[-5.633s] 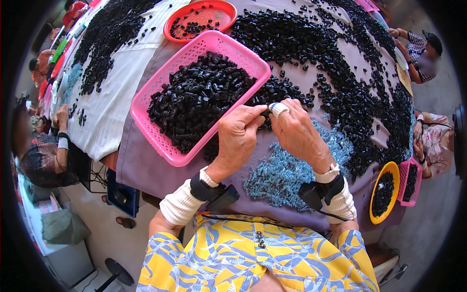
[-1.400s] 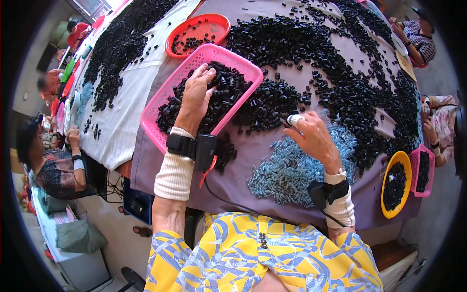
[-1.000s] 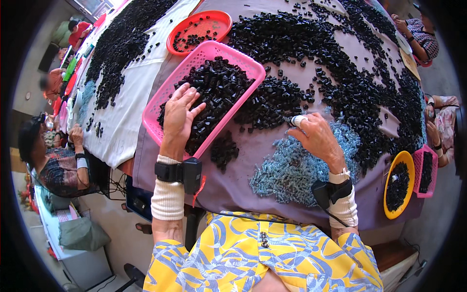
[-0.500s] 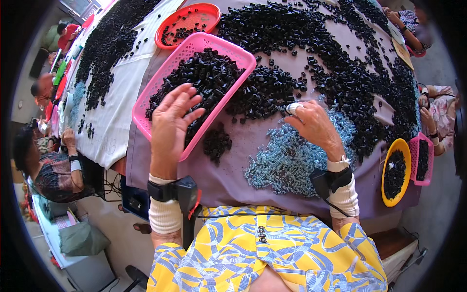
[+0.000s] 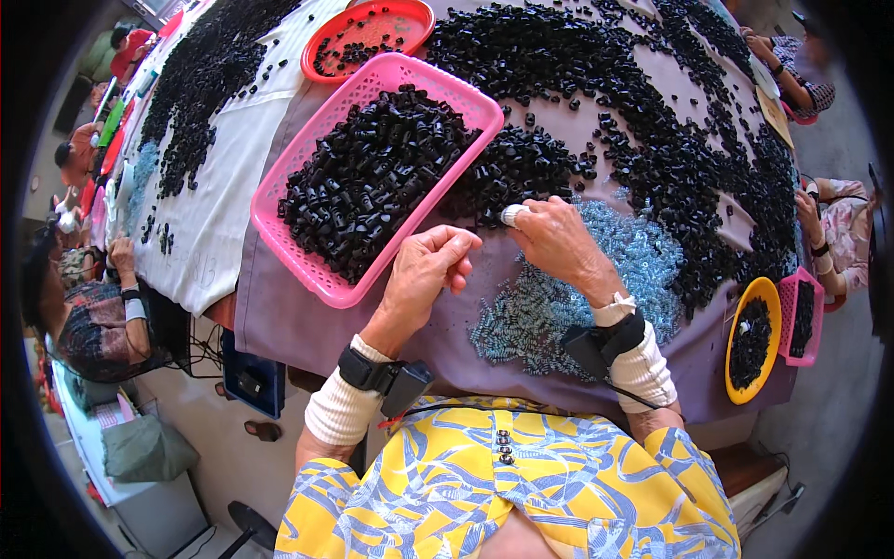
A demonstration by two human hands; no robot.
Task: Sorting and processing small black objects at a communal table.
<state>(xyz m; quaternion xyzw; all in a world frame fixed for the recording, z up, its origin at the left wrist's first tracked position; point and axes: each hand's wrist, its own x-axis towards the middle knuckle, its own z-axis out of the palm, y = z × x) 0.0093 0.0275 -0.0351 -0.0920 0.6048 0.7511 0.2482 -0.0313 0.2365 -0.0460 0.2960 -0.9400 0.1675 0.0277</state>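
Observation:
My left hand (image 5: pixel 424 279) is closed, fingertips pressed together, just past the near-right rim of the pink basket (image 5: pixel 270 210). Anything within its fingers is hidden. To its right, my right hand (image 5: pixel 562 244) is curled with thumb and fingers together, a white wrap on one fingertip; what it holds, if anything, cannot be made out. A heap of small blue-silver springs (image 5: pixel 549 326) spreads beneath and beside that hand. Small black plastic parts (image 5: pixel 372 177) fill the basket, and a loose pile of black parts (image 5: pixel 521 168) lies just beyond both hands.
A red tray (image 5: pixel 372 42) with scattered black parts stands beyond the basket. At right are a yellow tray (image 5: pixel 776 326) and a small pink basket (image 5: pixel 813 317). More black parts (image 5: pixel 559 61) cover the far tablecloth. Other people sit along the left and right sides.
My left hand has moved right, from over the basket to beside my right hand, and its spread fingers have closed. My right hand has shifted slightly left.

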